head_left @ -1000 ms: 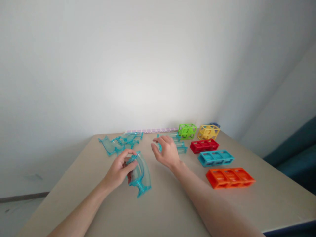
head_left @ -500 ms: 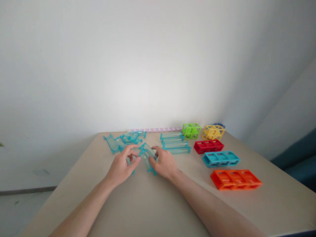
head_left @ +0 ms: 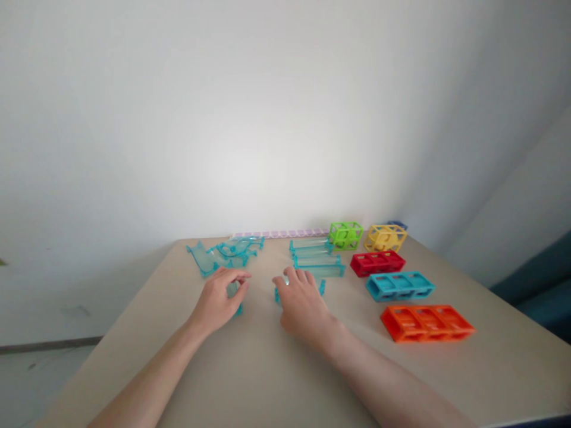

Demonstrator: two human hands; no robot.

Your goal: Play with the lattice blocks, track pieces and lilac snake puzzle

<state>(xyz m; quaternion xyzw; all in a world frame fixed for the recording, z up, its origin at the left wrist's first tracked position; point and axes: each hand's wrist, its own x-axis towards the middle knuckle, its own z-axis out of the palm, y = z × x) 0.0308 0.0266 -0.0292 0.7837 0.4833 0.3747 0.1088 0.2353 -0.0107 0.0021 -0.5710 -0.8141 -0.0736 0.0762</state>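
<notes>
My right hand (head_left: 306,306) is over a clear blue track piece (head_left: 322,288) on the table, its fingers curved round the piece. Both ends of that piece stick out past the hand; its middle is hidden. To the left, my left hand (head_left: 220,295) is half curled, with a gap between thumb and fingertips. Another clear blue piece (head_left: 239,310) shows partly behind and under it, apparently lying on the table. Several straight clear blue track pieces (head_left: 319,271) lie in a row beyond my right hand. Curved clear blue track pieces (head_left: 203,260) are heaped beyond my left hand.
Along the right stand open-frame blocks: orange (head_left: 428,324), blue (head_left: 400,286), red (head_left: 377,263), yellow (head_left: 386,238) and green (head_left: 345,236). A dark blue block (head_left: 397,225) is partly hidden behind the yellow one. A purple patterned strip (head_left: 281,234) runs along the wall.
My right hand has moved right with a track piece, away from the left hand, and lowered it below the straight row. My left hand has hardly moved.
</notes>
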